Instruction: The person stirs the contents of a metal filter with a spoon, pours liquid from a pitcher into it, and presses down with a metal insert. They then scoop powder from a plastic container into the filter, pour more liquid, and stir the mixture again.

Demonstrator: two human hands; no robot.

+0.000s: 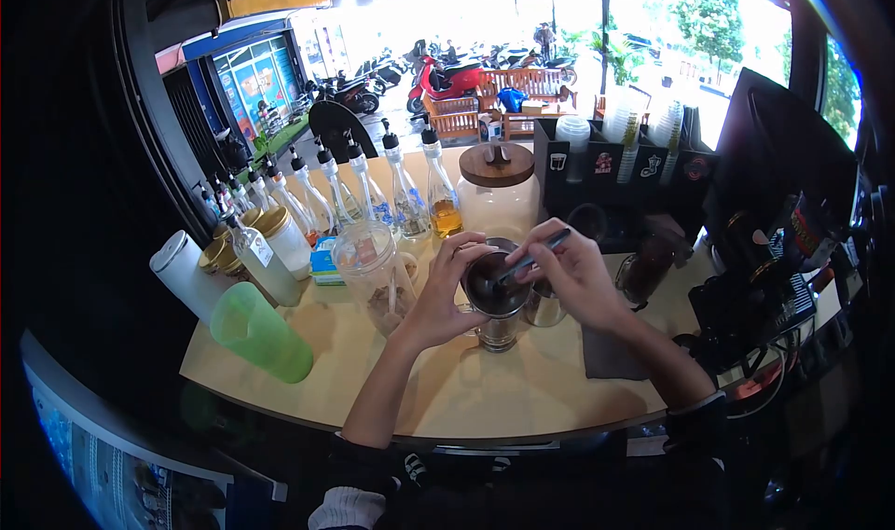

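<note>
A round metal cup (468, 284) with dark contents sits over a clear glass mug (501, 332) at the counter's middle. My left hand (442, 292) is wrapped round the cup's left side, thumb below and fingers at the rim. In my right hand (580, 283) is a slim dark-handled stirrer (557, 242), pinched between thumb and fingers. Its lower end dips into the cup; the tip's shape is hard to make out. Left of my left hand stands a clear plastic jar (365, 260) with brown bits inside. Another glass (543, 308) is partly hidden behind my right hand.
Syrup bottles with pourers (401, 190) line the back left. A green pitcher (261, 334) stands front left. Behind the cup is a wooden-lidded jar (501, 199). A black cup organizer (620, 180) and a dark cloth (612, 355) are to the right, near a black screen (783, 148).
</note>
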